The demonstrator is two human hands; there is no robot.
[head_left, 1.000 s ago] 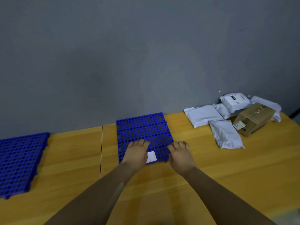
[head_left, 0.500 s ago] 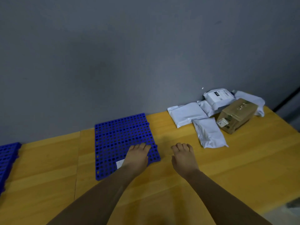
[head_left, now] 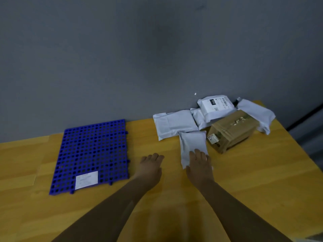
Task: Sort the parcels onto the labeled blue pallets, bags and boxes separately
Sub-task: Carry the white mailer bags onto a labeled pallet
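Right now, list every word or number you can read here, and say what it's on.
"010", white on a black patch, sideways, on the top bag.
The rest of that bag's print: too blurred to read.
The label on the pallet: too blurred.
The sticker on the box: too blurred.

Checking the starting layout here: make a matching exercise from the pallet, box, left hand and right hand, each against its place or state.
1 pallet
2 box
3 left hand
4 right hand

a flat on a white bag
b brown, sticker on one end
c holds only a paper label
d over bare table

Pairs: 1-c; 2-b; 3-d; 4-a
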